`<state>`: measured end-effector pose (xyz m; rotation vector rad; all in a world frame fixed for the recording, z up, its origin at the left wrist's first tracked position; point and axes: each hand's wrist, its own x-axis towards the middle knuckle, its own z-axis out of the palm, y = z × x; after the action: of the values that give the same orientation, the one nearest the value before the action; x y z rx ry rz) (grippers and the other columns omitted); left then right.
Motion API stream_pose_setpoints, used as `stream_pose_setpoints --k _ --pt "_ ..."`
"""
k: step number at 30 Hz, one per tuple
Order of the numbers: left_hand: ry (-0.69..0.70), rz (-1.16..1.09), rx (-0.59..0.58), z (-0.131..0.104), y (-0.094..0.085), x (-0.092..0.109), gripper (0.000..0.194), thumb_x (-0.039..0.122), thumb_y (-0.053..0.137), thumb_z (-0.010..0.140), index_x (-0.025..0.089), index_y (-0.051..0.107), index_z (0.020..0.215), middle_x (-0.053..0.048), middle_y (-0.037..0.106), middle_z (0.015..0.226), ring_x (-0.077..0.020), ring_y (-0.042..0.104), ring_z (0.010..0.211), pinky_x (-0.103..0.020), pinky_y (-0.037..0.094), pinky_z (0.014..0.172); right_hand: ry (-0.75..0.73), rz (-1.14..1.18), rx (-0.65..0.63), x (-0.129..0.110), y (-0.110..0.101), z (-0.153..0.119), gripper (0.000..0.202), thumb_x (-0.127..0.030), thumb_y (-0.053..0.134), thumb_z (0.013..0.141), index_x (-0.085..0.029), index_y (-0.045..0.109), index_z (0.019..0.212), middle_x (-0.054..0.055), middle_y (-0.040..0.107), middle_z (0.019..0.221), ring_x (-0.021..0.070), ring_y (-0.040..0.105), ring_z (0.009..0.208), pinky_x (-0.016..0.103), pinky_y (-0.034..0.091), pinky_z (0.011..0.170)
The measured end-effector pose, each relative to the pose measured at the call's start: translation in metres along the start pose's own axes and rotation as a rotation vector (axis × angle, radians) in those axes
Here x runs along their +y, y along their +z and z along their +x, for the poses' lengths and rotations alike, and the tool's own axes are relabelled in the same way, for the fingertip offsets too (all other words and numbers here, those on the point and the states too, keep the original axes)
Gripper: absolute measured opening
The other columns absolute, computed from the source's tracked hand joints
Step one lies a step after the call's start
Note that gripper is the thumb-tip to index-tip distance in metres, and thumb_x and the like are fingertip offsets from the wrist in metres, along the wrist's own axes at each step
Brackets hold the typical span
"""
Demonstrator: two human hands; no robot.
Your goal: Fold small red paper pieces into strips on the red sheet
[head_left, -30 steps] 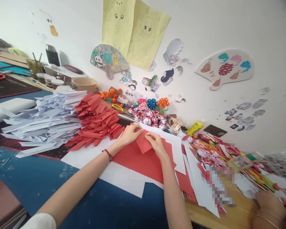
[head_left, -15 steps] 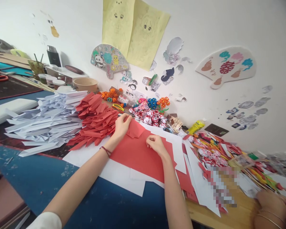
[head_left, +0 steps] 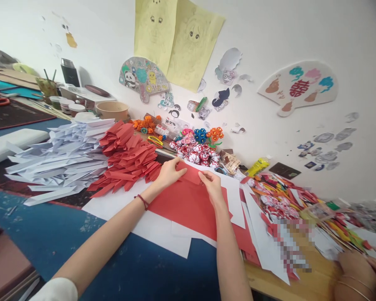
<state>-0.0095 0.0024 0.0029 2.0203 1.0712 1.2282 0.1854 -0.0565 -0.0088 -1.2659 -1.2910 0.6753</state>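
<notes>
A small piece of red paper [head_left: 190, 174] is held between my two hands, above larger red sheets. My left hand [head_left: 171, 172] pinches its left end, thumb on top. At its right end, my right hand [head_left: 210, 182] grips it between thumb and fingers. Beneath lie the red sheets [head_left: 181, 209], on top of white paper [head_left: 166, 238]. Left of my hands is a heap of folded red paper strips [head_left: 125, 159], and beside it a heap of folded white paper strips [head_left: 65, 154].
Red and white paper flowers [head_left: 197, 152] stand behind my hands near the wall. A wooden bowl [head_left: 113, 111] and small jars [head_left: 77, 109] are at the back left. A white case [head_left: 17, 144] lies far left. Another person's arm [head_left: 357, 267] is at the lower right.
My right hand has moved up and now grips the small red paper's right end. My left hand has shifted right and away from the red heap, bringing the paper with it.
</notes>
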Motion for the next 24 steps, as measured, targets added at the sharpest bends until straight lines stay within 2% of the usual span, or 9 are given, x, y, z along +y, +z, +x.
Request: stream_pose_setpoints --k 3,5,10,14,18,24 --pt "0.110 0.161 -0.019 -0.004 0.001 0.005 0.023 0.033 0.061 0.081 0.023 0.066 0.100 -0.003 0.070 0.101 -0.0218 0.060 0.094 -0.031 0.039 0.080 -0.024 -0.051 -0.083 0.001 -0.003 0.000 0.023 -0.041 0.074 0.074 -0.018 0.071 0.076 0.004 0.069 0.078 0.0192 0.061 0.073 0.030 0.047 0.070" --pt "0.160 0.232 -0.068 -0.006 0.002 0.008 0.020 0.034 0.060 0.082 0.025 0.068 0.099 -0.003 0.071 0.103 -0.0227 0.059 0.098 -0.034 0.036 0.084 -0.033 -0.087 -0.135 0.000 -0.003 -0.001 0.021 -0.039 0.074 0.073 -0.018 0.071 0.074 0.004 0.069 0.076 0.0196 0.062 0.071 0.030 0.047 0.068" --pt "0.192 0.278 -0.218 -0.008 0.005 0.010 0.022 0.032 0.050 0.089 0.023 0.070 0.086 -0.001 0.073 0.084 -0.0180 0.061 0.082 -0.036 0.030 0.086 -0.103 -0.161 -0.154 -0.003 0.001 -0.002 0.023 -0.041 0.066 0.080 -0.018 0.073 0.078 0.006 0.072 0.080 0.0215 0.064 0.075 0.032 0.049 0.071" --pt "0.162 0.284 -0.254 -0.009 0.004 0.016 0.021 0.030 0.052 0.085 0.021 0.071 0.080 -0.001 0.072 0.075 -0.0170 0.060 0.074 -0.033 0.031 0.082 -0.168 -0.235 -0.100 -0.007 0.005 -0.004 0.022 -0.039 0.065 0.080 -0.019 0.073 0.075 0.006 0.072 0.077 0.0222 0.064 0.074 0.032 0.049 0.071" --pt "0.116 0.252 -0.237 -0.008 0.004 0.019 0.018 0.028 0.054 0.080 0.020 0.067 0.070 0.000 0.069 0.068 -0.0158 0.058 0.067 -0.029 0.033 0.075 -0.223 -0.261 -0.029 -0.010 0.007 -0.006 0.020 -0.037 0.065 0.080 -0.020 0.073 0.073 0.006 0.072 0.077 0.0223 0.064 0.074 0.033 0.048 0.071" --pt "0.075 0.233 -0.176 -0.003 0.000 0.009 0.015 0.024 0.056 0.073 0.020 0.062 0.060 0.001 0.065 0.061 -0.0150 0.054 0.060 -0.027 0.030 0.065 -0.211 -0.203 0.206 -0.004 -0.016 0.000 0.023 -0.040 0.065 0.078 -0.019 0.072 0.073 0.005 0.071 0.077 0.0228 0.062 0.075 0.034 0.047 0.073"
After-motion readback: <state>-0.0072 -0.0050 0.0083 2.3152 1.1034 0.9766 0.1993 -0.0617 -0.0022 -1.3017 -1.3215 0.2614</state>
